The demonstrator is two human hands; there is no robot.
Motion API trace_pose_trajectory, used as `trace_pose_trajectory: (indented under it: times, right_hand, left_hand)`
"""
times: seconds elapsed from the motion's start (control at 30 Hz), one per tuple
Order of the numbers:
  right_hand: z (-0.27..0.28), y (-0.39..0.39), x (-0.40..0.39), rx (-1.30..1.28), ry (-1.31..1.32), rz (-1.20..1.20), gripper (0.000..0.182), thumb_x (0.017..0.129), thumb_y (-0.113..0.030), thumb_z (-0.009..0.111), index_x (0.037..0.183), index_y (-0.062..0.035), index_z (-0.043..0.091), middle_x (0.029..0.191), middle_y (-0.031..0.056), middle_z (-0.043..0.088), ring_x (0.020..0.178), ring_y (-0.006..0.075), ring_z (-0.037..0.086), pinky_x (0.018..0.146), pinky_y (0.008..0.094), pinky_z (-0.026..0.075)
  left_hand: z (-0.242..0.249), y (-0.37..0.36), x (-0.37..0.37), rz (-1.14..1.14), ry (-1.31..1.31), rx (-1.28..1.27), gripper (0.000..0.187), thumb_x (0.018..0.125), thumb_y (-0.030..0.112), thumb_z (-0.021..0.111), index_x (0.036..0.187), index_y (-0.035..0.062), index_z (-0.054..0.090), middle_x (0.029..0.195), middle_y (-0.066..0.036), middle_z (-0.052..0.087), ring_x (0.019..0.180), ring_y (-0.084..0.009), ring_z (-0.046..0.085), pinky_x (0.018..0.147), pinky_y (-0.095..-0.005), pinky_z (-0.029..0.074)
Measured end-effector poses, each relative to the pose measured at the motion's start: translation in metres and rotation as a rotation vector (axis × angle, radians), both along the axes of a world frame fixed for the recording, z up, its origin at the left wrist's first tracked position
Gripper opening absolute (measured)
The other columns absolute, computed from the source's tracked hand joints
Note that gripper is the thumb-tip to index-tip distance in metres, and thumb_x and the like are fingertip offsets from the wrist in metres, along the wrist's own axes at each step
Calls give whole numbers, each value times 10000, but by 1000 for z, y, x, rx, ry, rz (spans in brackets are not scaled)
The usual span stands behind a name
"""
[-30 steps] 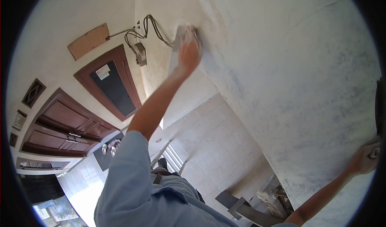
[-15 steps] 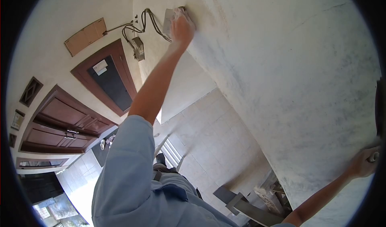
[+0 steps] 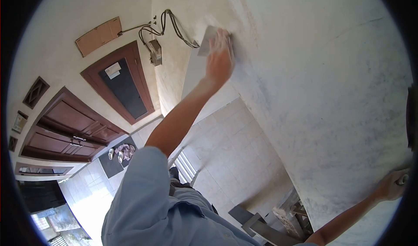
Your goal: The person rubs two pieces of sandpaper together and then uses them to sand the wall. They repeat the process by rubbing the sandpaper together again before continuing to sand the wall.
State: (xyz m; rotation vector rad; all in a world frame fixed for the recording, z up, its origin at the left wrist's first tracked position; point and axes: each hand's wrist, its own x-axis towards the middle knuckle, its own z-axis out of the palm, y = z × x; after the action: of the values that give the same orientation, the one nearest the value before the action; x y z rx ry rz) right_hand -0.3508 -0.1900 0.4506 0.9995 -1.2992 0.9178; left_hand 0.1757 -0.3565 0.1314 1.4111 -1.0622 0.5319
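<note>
Against the patchy wall [image 3: 305,93], a flat plate [image 3: 206,41] is grasped by the left hand [image 3: 221,58], apparently splayed so that it is held flush; by the right hand [image 3: 391,186], a round-ended handle [image 3: 404,179] is clasped.

A light blue shirt [image 3: 209,230] is worn.
The loose left sleeve [image 3: 139,189] is softly creased and finished near the elbow; at the front, a fold of darker blue fabric [image 3: 191,208] is shown.

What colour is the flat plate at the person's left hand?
The flat plate is grey, seen best in the head view, the only one.
</note>
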Motion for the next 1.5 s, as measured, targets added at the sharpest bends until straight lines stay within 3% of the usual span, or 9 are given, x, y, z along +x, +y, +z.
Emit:
trace_pose_trajectory:
  times: [0.17,0.33,0.53,0.6,0.9,1.03,1.17,1.43,1.5]
  right_hand:
    - [5,-6,0,-59,122,108,409,939,-409,554,913,-18,672,718,74,640,666,200,610,638,337,472]
    - [-1,-2,23,-83,181,87,395,946,-381,548,886,-13,676,716,80,636,653,197,605,629,340,469]
    - [1,-1,31,-110,251,152,412,951,-381,538,870,1,671,704,100,627,636,214,594,614,357,458]
    - [0,-2,31,-132,275,110,412,953,-377,535,883,4,671,708,106,627,640,222,595,620,360,459]
    - [4,-4,22,-128,215,73,412,942,-406,541,971,-20,685,811,132,654,766,252,630,709,381,482]
    - [5,-4,13,-122,214,56,435,941,-424,533,995,-16,675,926,148,655,891,268,622,770,386,485]
    - [-1,-3,24,-126,175,47,463,938,-443,525,993,-7,670,989,162,650,965,281,611,814,390,484]
    - [-2,0,26,-81,148,46,480,935,-455,529,915,0,682,789,137,658,763,267,642,707,375,496]
    - [0,2,14,-25,60,21,474,935,-449,530,892,-3,682,751,122,653,712,242,633,668,356,486]
  left_hand:
    - [39,-3,56,-114,160,296,469,964,157,443,1322,-136,369,1183,-285,572,1117,-444,541,1007,-505,399]
    - [5,-11,13,-7,79,36,444,958,134,431,1326,-112,396,1313,-284,493,1187,-433,502,1050,-485,377]
    - [10,-20,42,2,-16,-64,239,964,103,436,1145,-42,495,1026,-269,577,933,-461,547,796,-496,484]
    - [34,-21,62,-52,169,188,259,965,108,434,1180,-28,486,1019,-279,574,968,-470,542,803,-508,483]
    - [13,-6,41,-24,-121,87,404,960,118,446,1302,-95,413,1184,-336,536,1119,-477,512,994,-516,406]
    - [28,-24,49,31,159,183,403,962,134,446,1290,-99,420,1184,-295,559,1099,-483,520,978,-494,419]
    - [-2,-4,6,19,-105,-43,381,974,160,423,1249,-103,438,1135,-283,579,1020,-492,545,922,-505,442]
    - [20,-6,21,-73,175,181,419,983,152,379,1286,-134,423,1290,-309,494,1166,-463,507,1058,-506,357]
    - [7,8,1,-78,-9,-44,355,977,145,418,1230,-102,450,1159,-299,550,1058,-467,550,971,-511,409]
